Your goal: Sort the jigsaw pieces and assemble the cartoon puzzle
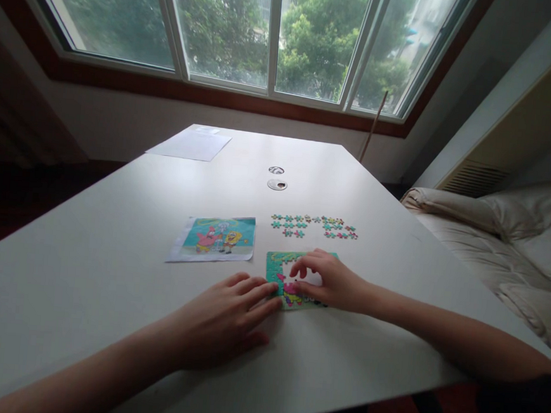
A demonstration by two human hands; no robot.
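A partly filled jigsaw puzzle (pixel 275 264) lies close to the table's near side, its teal border and part of a pink figure in place around a pale gap. My left hand (pixel 236 311) rests flat, fingers stretched, with the fingertips on the puzzle's left edge. Over the right part of the puzzle is my right hand (pixel 322 277). Its fingers are curved, with a gap between index finger and thumb, and the thumb tip is at the pink pieces. No piece shows between them. Loose puzzle pieces (pixel 295 225) lie in rows beyond the puzzle, with more loose pieces (pixel 340 235) to their right.
A cartoon picture sheet (pixel 218 237) lies left of the puzzle. White papers (pixel 194 144) are at the table's far left corner. Two round inserts (pixel 277 184) are set in the white table (pixel 111 232). A cushioned pale sofa (pixel 487 236) stands at right, windows beyond.
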